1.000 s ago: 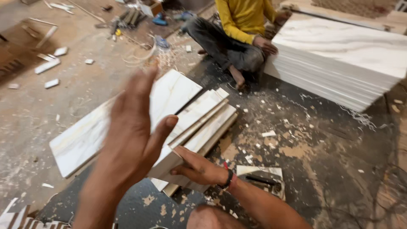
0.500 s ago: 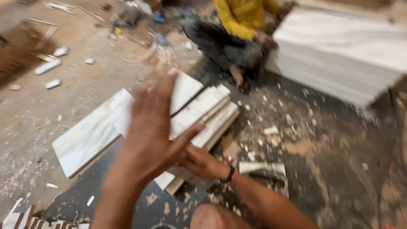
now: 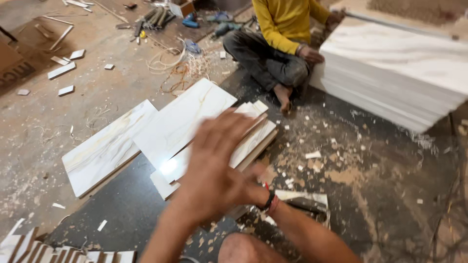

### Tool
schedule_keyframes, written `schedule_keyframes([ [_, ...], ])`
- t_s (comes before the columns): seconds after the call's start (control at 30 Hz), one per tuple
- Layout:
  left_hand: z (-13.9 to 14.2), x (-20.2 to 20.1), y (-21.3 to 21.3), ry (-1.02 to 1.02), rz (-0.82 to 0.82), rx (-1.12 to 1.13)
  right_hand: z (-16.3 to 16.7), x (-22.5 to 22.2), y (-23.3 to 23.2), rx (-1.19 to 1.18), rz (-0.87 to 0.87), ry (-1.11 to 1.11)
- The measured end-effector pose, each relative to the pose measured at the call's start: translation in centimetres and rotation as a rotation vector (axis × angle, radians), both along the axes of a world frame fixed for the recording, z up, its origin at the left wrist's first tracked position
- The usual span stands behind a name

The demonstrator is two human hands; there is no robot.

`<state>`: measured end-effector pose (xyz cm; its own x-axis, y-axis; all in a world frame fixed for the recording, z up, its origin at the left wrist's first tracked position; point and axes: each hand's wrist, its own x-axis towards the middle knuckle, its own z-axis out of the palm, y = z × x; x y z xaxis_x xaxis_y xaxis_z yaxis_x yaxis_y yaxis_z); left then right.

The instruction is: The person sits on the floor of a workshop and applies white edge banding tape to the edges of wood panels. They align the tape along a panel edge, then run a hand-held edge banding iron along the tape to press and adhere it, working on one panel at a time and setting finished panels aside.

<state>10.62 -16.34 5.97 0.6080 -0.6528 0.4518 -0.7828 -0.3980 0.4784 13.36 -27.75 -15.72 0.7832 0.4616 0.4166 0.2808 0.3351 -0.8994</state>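
Low in the middle of the frame, my left hand (image 3: pixel 214 170) hangs blurred over the stack of pale marble-patterned strips (image 3: pixel 243 141), its fingers (image 3: pixel 229 126) spread loose and gripping nothing. A second ago that hand was raised higher and further to the left, palm up in front of the big slabs; now it has swung across and down, so it covers my right hand almost wholly. Of the right hand I can see only the wrist with its dark and red bands (image 3: pixel 269 200), pressed in close to the near end of the strips; whether those fingers are clenched on a strip or just resting there I cannot tell.

The strips themselves have not shifted: they lie stacked at a slant on the dark floor (image 3: pixel 370 160), their far ends toward the upper middle of the frame, just beside the two wide slabs (image 3: pixel 146 131) to the left. I judge the left hand is coming in to join the right at the stack.

Upper right, a person in a yellow shirt (image 3: pixel 282 19) sits cross-legged by a tall pile of slabs (image 3: pixel 399 68), well apart from me.
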Motion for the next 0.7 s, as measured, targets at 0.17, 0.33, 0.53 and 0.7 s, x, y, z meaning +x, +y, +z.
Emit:
schedule_keyframes([
  [0.17,3.7,-4.9,-2.8,0.063,-0.227,-0.110,0.0,0.1,0.5,-0.232,-0.126,-0.171],
  [0.33,4.1,-1.5,-0.1,-0.502,0.306,0.321,-0.7,-0.4,0.7,-0.235,-0.124,-0.161],
  [0.53,-1.8,3.0,1.2,0.281,0.401,0.934,-1.4,-0.4,0.4,-0.405,-0.200,-0.298],
  [0.7,-4.9,5.4,1.5,0.190,0.230,0.440,-1.8,0.2,0.0,-0.220,-0.129,-0.119],
])
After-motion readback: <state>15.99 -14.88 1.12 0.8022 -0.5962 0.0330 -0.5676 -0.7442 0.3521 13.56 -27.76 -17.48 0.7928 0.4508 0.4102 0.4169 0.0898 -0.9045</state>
